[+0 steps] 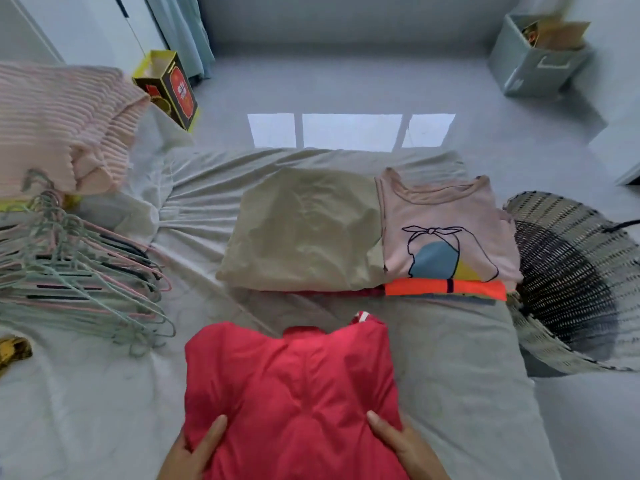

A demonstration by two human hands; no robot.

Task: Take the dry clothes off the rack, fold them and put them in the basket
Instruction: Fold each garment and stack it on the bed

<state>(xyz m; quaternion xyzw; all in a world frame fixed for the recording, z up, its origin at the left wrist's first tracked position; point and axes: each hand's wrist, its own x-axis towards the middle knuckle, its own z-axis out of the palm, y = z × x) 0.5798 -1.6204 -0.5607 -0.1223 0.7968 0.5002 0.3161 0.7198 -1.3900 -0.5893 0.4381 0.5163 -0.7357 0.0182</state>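
A folded red garment (291, 386) lies on the grey bed sheet (450, 358) right in front of me. My left hand (194, 448) grips its lower left edge, thumb on top. My right hand (398, 445) grips its lower right edge the same way. Further away lie a folded beige garment (304, 230) and a folded pink T-shirt (446, 230) with a drawn figure, stacked on an orange garment (446, 288). The woven basket (571, 271) stands off the bed's right side, tilted toward me.
A heap of several pastel hangers (79, 265) lies on the bed at left, with a pink striped garment (59, 123) behind it. A yellow and black box (169, 88) and a grey storage box (533, 57) stand on the floor beyond.
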